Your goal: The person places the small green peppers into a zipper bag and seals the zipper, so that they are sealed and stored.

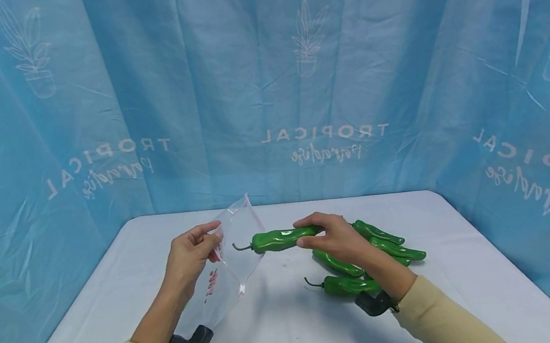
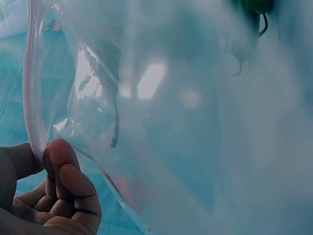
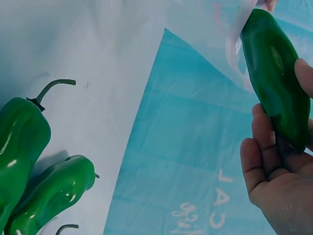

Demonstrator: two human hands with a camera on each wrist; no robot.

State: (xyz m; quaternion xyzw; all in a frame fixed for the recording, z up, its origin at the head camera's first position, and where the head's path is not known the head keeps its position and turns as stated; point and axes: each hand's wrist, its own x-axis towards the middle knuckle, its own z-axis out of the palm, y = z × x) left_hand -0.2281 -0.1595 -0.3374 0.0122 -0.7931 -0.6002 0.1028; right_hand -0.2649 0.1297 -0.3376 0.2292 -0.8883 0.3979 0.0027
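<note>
Above the middle of the white table, holds a green pepper in the right hand by its tip end, with its long axis nearly level and its stem pointing left toward a clear bag. Pinches the bag's edge in the left hand. Has other green peppers at right.

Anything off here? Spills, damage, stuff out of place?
One oddity: the lettering on the blue curtain reads backwards, mirrored. Otherwise nothing stands out: left hand holds the clear bag, right hand holds a green pepper near its mouth, other peppers lie on the table; no spill or damage visible.
</note>
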